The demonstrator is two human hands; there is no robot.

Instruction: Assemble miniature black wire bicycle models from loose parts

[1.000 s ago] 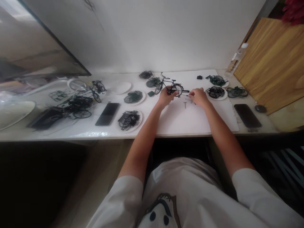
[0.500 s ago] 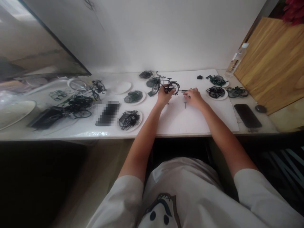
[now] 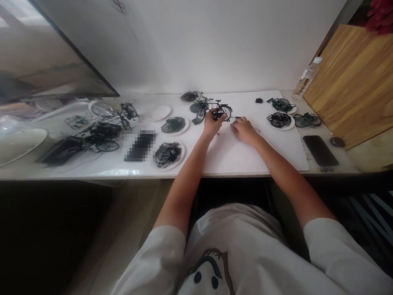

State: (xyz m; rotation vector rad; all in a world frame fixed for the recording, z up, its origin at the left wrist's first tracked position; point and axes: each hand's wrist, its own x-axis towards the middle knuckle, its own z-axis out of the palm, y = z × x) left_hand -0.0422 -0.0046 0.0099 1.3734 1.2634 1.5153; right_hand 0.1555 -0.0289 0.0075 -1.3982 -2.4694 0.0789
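My left hand (image 3: pixel 213 124) is closed around the lower part of a small black model bicycle (image 3: pixel 225 110), keeping it upright with its handlebar to the left. Just to the right, my right hand (image 3: pixel 244 130) is low over the white board with its fingers curled together. Whatever those fingers may pinch is hidden beneath them. A thin dark rod-like piece (image 3: pixel 236 117) lies by the fingertips of that hand, partly covered. Behind the held bicycle is a plate with dark green parts (image 3: pixel 196 107).
White plates of bicycle parts stand left (image 3: pixel 168 155) and right (image 3: pixel 279 120). Several model bicycles (image 3: pixel 106 131) crowd the left. A phone (image 3: pixel 320 150), a clear bottle (image 3: pixel 307 78) and a wooden panel (image 3: pixel 353 82) are at the right. A small black block (image 3: pixel 258 100) lies at the back.
My right hand has shifted slightly left and lower, its fingers turned down. The small T-shaped piece seen below it before no longer shows there. My left hand keeps the bicycle in place.
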